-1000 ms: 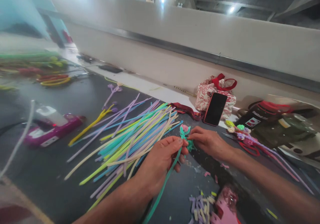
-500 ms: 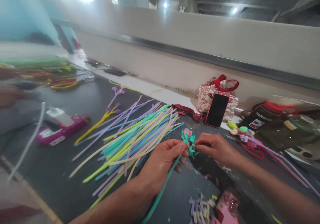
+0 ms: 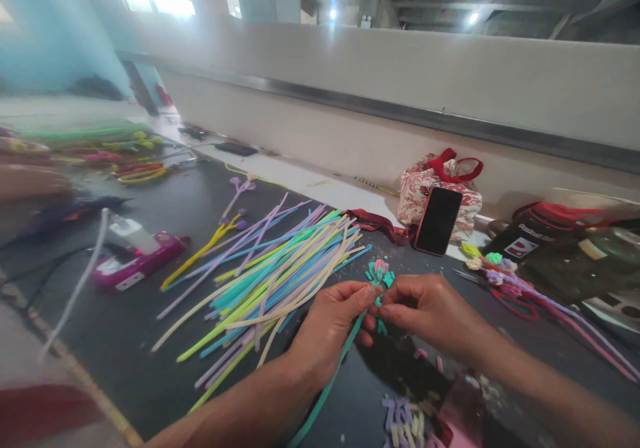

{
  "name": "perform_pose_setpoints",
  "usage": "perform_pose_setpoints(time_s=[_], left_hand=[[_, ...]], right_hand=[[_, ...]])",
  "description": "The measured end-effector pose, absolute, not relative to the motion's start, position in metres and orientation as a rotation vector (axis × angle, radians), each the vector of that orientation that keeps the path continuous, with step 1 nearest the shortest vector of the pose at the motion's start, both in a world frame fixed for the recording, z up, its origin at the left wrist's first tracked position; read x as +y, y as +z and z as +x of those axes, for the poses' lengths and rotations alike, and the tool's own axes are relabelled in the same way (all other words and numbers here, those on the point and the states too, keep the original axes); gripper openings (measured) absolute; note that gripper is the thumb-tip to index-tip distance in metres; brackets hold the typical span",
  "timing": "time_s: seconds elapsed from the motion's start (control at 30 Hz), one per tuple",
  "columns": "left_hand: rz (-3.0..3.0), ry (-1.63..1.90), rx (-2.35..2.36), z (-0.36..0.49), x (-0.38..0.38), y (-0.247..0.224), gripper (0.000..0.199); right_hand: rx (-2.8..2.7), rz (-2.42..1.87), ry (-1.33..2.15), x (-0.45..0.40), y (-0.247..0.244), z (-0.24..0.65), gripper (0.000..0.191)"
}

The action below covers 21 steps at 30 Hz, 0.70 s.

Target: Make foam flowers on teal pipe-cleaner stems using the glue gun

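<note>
Between both hands is a pipe-cleaner flower (image 3: 381,273) with a pink centre and teal pieces around it. Its long teal stem (image 3: 327,395) trails down toward the bottom edge. My left hand (image 3: 345,311) pinches the stem just under the flower head, thumb on top. Close against it, my right hand (image 3: 415,301) has thumb and fingertips pressed together at the teal pieces; the exact bit it grips is partly hidden. Just left of my hands lies a loose pile of pastel pipe cleaners (image 3: 270,275).
Cut pipe-cleaner pieces (image 3: 400,421) lie near the front. A phone (image 3: 439,221) leans on a patterned bag (image 3: 415,181). Finished flowers (image 3: 495,268), red scissors (image 3: 515,305) and a black bottle (image 3: 525,231) are at right. A purple power strip (image 3: 145,261) sits left, beside another person's arm (image 3: 30,181).
My right hand has moved left and slightly down, closer to my left hand, and now covers more of the teal pieces. The view has shifted slightly.
</note>
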State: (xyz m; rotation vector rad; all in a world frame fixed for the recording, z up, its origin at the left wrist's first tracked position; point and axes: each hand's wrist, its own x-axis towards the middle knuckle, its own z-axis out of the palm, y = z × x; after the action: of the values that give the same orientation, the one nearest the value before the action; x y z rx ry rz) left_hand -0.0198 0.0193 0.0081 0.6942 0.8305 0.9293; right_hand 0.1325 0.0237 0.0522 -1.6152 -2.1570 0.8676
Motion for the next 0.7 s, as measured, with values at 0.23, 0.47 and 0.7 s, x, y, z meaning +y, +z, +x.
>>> perform_pose_setpoints(time_s=[0.23,0.47,0.7], left_hand=[[0.739,0.984,0.832,-0.020,0.018,0.007,0.027],[0.732,1.013,0.815,-0.019,0.018,0.005,0.027],[0.735,1.080,0.776,-0.015,0.015,0.001,0.031]], right_hand=[[-2.129,-1.693,0.718,0.020,0.064,0.120,0.018],[-1.945,-1.598,0.828,0.017,0.060,0.119,0.017],[-1.615,-1.389,1.297,0.017,0.047,0.117,0.015]])
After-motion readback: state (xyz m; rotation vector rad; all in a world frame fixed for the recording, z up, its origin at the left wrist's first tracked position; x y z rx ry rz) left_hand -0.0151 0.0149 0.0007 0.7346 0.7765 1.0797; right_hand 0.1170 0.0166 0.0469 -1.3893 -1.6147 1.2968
